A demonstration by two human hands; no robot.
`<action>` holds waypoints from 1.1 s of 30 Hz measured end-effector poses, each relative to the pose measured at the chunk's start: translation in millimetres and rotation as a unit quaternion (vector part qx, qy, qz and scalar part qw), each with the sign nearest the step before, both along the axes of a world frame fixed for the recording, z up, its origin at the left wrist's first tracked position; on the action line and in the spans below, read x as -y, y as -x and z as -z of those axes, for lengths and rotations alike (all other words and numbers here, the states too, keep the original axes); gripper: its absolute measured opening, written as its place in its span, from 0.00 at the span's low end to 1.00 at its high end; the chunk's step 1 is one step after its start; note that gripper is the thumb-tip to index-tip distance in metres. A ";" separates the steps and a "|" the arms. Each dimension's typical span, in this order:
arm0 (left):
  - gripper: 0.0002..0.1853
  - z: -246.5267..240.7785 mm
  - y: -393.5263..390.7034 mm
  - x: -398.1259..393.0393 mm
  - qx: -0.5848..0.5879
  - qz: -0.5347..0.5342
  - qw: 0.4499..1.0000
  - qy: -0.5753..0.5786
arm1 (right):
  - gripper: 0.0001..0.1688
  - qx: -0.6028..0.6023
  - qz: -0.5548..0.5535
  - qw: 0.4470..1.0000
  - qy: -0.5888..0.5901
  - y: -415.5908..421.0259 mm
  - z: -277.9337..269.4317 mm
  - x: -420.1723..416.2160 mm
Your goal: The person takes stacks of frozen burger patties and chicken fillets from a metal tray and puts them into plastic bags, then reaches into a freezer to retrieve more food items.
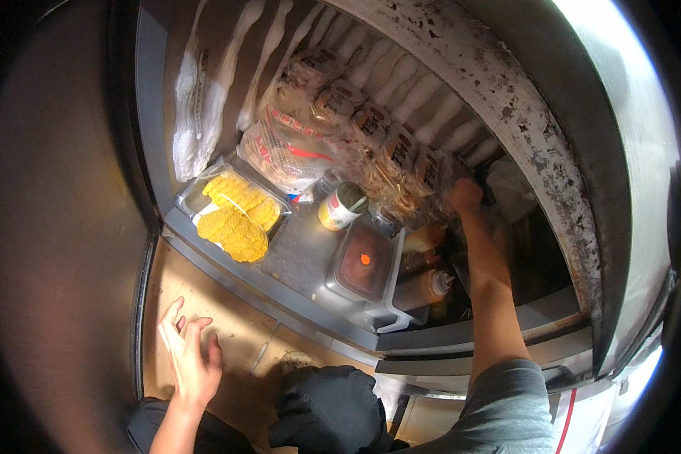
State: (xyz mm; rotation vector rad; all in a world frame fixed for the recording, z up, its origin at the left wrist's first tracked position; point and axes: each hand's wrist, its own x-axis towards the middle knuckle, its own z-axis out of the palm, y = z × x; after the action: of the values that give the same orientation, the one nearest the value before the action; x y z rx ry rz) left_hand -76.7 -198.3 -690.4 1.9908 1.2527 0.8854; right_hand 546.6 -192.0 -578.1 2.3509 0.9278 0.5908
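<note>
My right hand reaches deep into a refrigerated cabinet, at the right end of a row of clear plastic packs of food. Its fingers are partly hidden and dim, so whether it grips a pack cannot be told. My left hand is outside the cabinet, above the tiled floor, with fingers apart and nothing in it. Nearest to it inside, a clear tray holds yellow breaded pieces. Behind the tray lies a printed plastic bag of food. An opened can stands right of the tray, with a utensil handle at its mouth.
A lidded plastic container with an orange dot stands near the front edge. Beside it, a white bin holds squeeze bottles. Frost-covered coils line the back wall. The cabinet's door is at the left, and a worn, stained rim curves along the right.
</note>
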 end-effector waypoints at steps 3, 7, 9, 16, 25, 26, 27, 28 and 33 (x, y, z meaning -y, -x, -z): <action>0.15 1.5 -4.9 -1.6 0.021 0.022 0.999 -0.009 | 0.12 0.078 -0.074 0.992 -0.069 -93.0 -12.8 20.3; 0.13 -21.7 -37.0 -12.8 0.107 0.091 0.989 -0.048 | 0.08 0.131 -0.409 0.871 -0.237 -120.7 -51.1 2.8; 0.13 -48.1 -55.4 -23.8 0.122 0.099 0.986 -0.050 | 0.08 -0.003 -0.365 0.907 -0.211 -24.9 -54.6 -52.5; 0.34 -113.3 -135.0 -62.9 0.231 0.202 0.943 -0.128 | 0.09 -0.155 -0.399 0.901 0.063 249.8 -98.0 -71.6; 0.33 -86.3 -77.2 -47.4 0.072 0.151 0.981 0.094 | 0.03 -0.431 -0.586 0.686 0.033 388.3 -28.7 -30.8; 0.28 -69.9 -72.7 -36.4 0.138 0.142 0.978 0.069 | 0.01 -0.495 -0.577 0.648 0.046 390.8 -18.1 -25.4; 0.25 -48.6 -69.7 -26.5 0.202 0.135 0.969 0.044 | 0.01 -0.558 -0.562 0.607 0.058 389.0 -5.6 -24.9; 0.19 -33.9 -62.7 -18.9 0.190 0.130 0.967 0.111 | 0.03 -0.627 -0.507 0.575 0.137 382.4 -4.2 -30.4; 0.11 25.8 -49.3 16.9 0.348 0.014 0.890 0.294 | 0.11 -0.335 -0.253 0.907 -0.028 193.6 43.0 -89.7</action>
State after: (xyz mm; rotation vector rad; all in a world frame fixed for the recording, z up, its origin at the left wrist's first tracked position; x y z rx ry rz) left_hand -27.4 -215.1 -716.3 1.0593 0.9081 0.9408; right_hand 352.9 -102.2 -621.2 2.3923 1.8801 -0.0472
